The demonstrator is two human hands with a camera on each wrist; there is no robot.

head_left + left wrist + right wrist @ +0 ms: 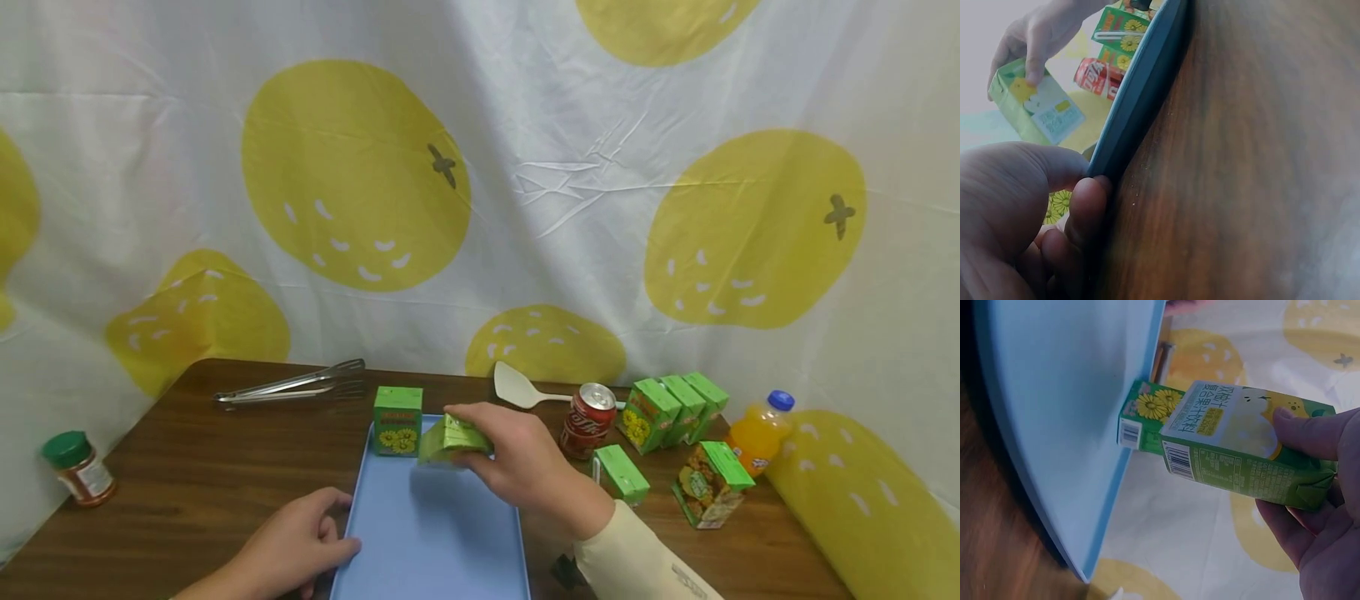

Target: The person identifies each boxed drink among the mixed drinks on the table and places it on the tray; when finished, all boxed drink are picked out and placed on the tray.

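Note:
My right hand (525, 462) grips a green juice carton (1235, 447) with a yellow fruit picture. It is held tilted above the far part of a light blue tray (435, 533). Upright in the tray's far left corner stands another green drink carton (399, 421) with yellow flowers on it. At the tray's left side, my left hand (296, 533) pinches the rim. The left wrist view shows its thumb (1054, 164) on top of the edge and a finger against the underside.
Right of the tray are a red cola can (590, 421), a straw-backed green carton (621, 475), several more cartons (675, 408), a snack box (711, 483) and an orange drink bottle (759, 433). Behind lie a spatula (517, 387) and metal tongs (292, 386). A spice jar (78, 468) stands far left.

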